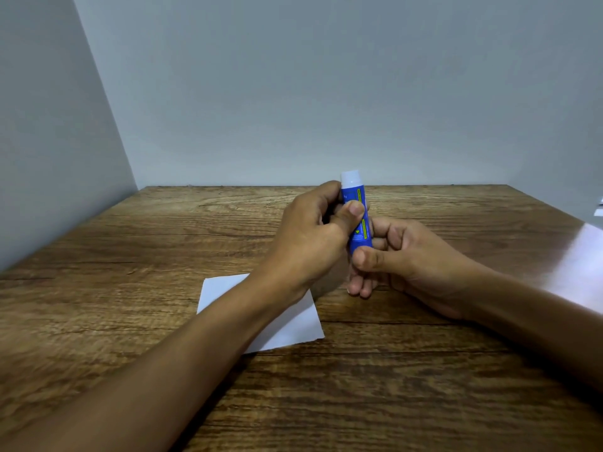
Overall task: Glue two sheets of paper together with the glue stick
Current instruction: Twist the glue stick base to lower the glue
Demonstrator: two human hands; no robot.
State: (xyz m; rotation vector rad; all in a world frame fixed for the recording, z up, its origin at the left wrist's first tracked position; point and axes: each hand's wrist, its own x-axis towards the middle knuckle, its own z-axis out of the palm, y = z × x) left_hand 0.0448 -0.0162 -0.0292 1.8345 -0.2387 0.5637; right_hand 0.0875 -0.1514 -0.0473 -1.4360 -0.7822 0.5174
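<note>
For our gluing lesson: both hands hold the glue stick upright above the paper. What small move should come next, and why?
Probably pull off the white cap: it looks still on the glue stick, with the left hand gripping the upper barrel and the right hand holding the base. No glue can reach the white paper until then.

Left forearm (182,337) covers the middle of the white paper sheet (293,324), so one sheet or two cannot be told; glue stick (356,210) label print too small to read, its base hidden by the right hand (408,259); both forearms cut off by frame edges.
</note>
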